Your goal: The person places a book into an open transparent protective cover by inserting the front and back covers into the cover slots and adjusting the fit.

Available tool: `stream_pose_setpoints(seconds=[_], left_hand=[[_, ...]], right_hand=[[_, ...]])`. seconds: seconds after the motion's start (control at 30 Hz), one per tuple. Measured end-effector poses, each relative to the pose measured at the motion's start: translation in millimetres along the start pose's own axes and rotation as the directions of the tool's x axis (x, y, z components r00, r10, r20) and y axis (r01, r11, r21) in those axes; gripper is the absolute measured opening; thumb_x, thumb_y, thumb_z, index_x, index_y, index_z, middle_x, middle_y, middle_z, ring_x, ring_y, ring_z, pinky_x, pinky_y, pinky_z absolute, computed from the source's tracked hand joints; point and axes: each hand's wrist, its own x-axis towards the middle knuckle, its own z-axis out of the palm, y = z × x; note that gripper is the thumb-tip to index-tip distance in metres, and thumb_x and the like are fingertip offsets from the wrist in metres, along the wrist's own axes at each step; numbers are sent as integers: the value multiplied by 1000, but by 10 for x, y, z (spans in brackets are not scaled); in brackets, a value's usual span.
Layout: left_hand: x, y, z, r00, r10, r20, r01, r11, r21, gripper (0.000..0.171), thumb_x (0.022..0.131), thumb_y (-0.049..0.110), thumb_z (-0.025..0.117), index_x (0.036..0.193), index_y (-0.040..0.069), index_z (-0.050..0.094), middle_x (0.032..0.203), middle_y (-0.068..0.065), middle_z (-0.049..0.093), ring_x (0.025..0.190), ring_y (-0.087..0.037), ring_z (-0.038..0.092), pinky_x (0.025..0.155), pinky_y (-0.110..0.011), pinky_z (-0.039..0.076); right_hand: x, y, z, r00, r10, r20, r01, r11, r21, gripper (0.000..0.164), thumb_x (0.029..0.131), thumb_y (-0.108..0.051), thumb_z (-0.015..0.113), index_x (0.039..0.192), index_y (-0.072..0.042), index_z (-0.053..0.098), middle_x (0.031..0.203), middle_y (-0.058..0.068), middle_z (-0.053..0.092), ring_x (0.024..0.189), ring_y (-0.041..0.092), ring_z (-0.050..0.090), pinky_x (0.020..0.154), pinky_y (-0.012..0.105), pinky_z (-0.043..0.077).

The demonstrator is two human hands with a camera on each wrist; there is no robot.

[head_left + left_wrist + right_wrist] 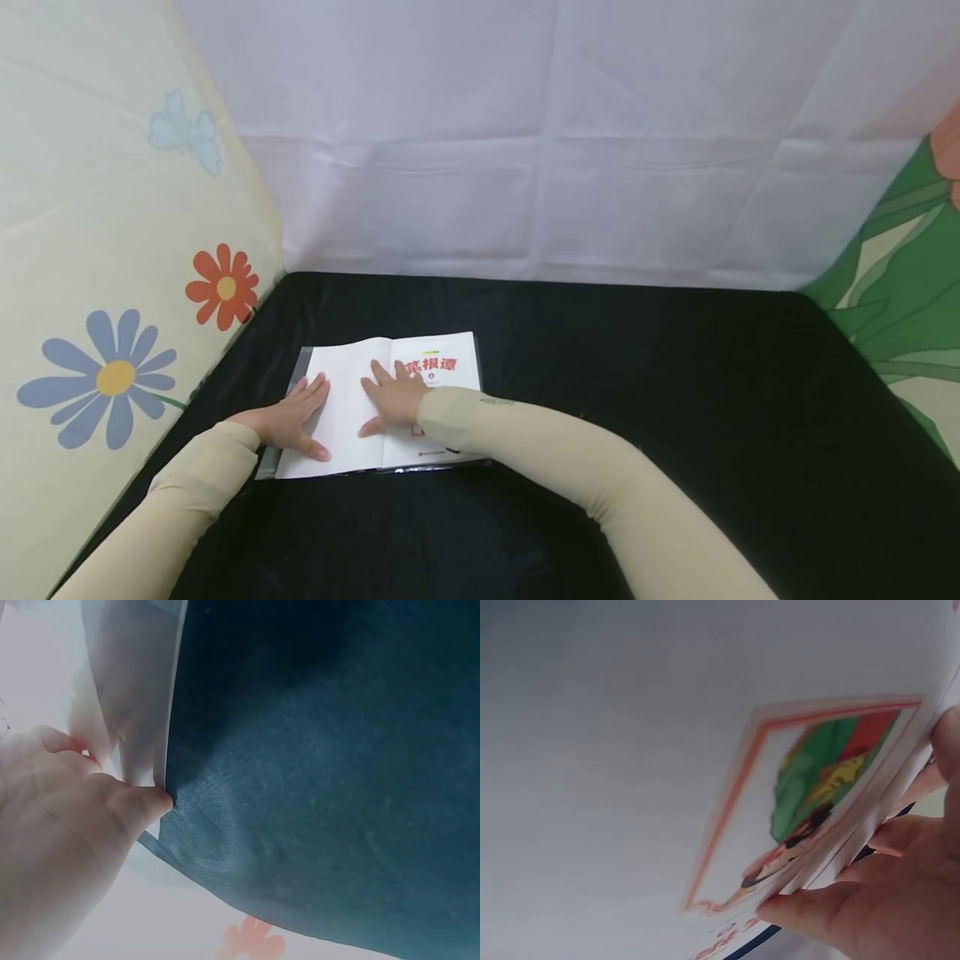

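An open book (345, 429) lies on the black cloth, a blank white page on its left and a page with a red printed title (442, 364) on its right. My left hand (292, 417) rests with spread fingers on the outer part of the blank page. In the left wrist view, a fingertip reaches the edge of the book's translucent cover flap (142, 682). Near the fold, the right hand (396, 398) presses down with its fingers spread. A colourful picture (814, 780) in a red frame shows beside it in the right wrist view; the right forearm hides part of the printed page.
Black cloth (637, 375) covers the table around the book. Behind it hangs a creased white sheet (450, 167). A cream panel with printed flowers (116, 377) stands at the left, and one with green leaves (915, 292) at the right.
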Motion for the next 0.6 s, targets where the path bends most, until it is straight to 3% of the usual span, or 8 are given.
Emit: stream_pose_setpoints(seconds=[0.6], left_hand=[[-1,11,-10,1000,8,14,-9,999,33,124,74,44,84,154,-13,9,162,-34,-6,147,-56,-11,115,-71,2]], right_hand=[[65,-49,24,1000,-10,12,11,999,-50,83,94,-55,61,160,-17,28,169,5,10,155,32,10,124,44,20]])
